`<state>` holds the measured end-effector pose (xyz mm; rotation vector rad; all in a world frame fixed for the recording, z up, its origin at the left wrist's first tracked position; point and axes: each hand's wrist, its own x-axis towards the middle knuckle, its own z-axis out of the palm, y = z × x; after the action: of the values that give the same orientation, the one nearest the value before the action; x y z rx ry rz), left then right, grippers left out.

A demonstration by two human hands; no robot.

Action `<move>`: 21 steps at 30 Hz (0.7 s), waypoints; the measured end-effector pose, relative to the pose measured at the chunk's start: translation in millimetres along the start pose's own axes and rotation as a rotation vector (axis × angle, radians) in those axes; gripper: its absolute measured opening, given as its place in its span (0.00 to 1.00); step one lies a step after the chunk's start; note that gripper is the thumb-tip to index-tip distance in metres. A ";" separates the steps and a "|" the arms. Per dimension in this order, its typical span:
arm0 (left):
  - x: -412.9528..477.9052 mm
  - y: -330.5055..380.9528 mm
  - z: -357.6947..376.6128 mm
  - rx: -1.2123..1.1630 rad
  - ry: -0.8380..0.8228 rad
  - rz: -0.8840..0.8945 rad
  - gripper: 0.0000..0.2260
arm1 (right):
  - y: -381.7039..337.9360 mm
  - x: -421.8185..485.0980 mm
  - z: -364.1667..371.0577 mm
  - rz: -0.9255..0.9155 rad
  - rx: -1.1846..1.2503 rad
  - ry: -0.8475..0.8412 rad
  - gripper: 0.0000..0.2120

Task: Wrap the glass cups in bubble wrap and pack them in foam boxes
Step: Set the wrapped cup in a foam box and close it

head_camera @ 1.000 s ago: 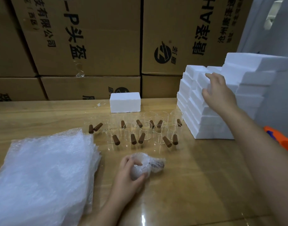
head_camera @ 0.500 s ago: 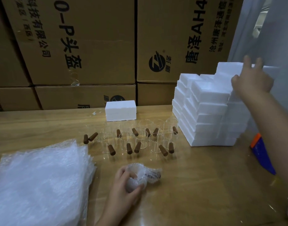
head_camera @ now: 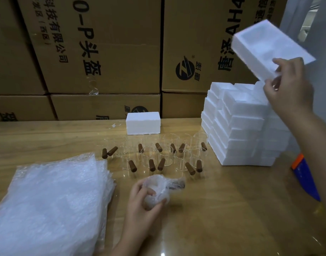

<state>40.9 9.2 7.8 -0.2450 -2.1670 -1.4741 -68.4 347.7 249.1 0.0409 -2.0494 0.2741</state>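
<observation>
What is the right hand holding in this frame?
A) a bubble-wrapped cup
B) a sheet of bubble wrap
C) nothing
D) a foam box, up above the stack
D: the right hand grips a foam box above the stack, while the left hand holds the wrapped cup.

From my feed I see a wooden tabletop (head_camera: pixel 232 209), light brown with a visible grain and a glossy finish; a small bright glare (head_camera: pixel 163 254) sits on it at the near edge. Behind its far edge stands a wall of stacked brown cardboard cartons (head_camera: pixel 107 52), a tall upper row resting on a lower row (head_camera: pixel 103 106), all printed with black Chinese characters and a round black logo (head_camera: pixel 185 70). To the upper right I make out a pale grey surface (head_camera: pixel 322 34), wall or curtain, I cannot tell. The light is soft and even.
</observation>
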 end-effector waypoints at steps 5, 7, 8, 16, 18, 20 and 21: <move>-0.3 32.6 -6.3 -0.162 0.132 0.067 0.11 | -45.5 -71.5 1.7 -0.165 0.264 -0.158 0.16; 0.9 42.3 -7.9 -0.199 0.194 0.108 0.11 | -57.0 -107.9 6.1 -0.216 0.341 -0.262 0.13; 2.0 45.3 -9.4 -0.208 0.216 0.124 0.11 | -61.3 -125.4 8.9 -0.231 0.393 -0.336 0.12; 3.2 37.4 -18.2 -0.166 0.230 0.007 0.11 | -66.1 -228.0 24.6 -0.126 0.696 -0.806 0.09; 3.1 37.0 -16.6 -0.180 0.215 -0.064 0.12 | -67.2 -239.4 24.4 -0.082 0.707 -0.837 0.08; 5.6 37.0 -13.2 -0.165 0.186 -0.099 0.11 | -69.5 -247.6 25.1 -0.049 0.737 -0.872 0.08; 7.1 36.2 -10.9 -0.155 0.166 -0.110 0.11 | -70.4 -251.1 25.7 -0.035 0.746 -0.890 0.08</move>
<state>53.2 12.7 44.1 -0.0550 -1.9648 -1.6647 39.3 251.8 30.2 0.7739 -2.6751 1.1452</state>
